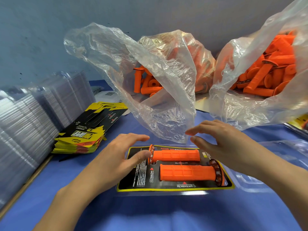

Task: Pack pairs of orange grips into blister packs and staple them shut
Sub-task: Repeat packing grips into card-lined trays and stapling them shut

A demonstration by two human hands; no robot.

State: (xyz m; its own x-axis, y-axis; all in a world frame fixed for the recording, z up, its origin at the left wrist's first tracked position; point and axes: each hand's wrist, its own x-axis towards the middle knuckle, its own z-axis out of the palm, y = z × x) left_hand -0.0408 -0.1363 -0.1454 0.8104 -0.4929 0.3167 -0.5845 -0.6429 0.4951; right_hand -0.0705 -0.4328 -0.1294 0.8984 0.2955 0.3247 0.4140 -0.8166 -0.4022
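A clear blister pack (175,191) with a black and yellow card lies on the blue table in front of me. Two orange grips lie in it side by side: the far grip (176,155) has its flange to the left, the near grip (186,172) has its flange to the right. My left hand (116,155) hovers at the pack's left end, fingers spread, thumb close to the far grip's flange. My right hand (223,144) hovers above the pack's far right corner, fingers straight. Neither hand holds anything.
Two clear plastic bags of loose orange grips stand behind: one in the middle (150,80), one at the right (266,72). A stack of yellow and black cards (83,130) lies at the left, beside tall stacks of empty clear blisters (25,122). Another clear blister (283,147) lies at the right.
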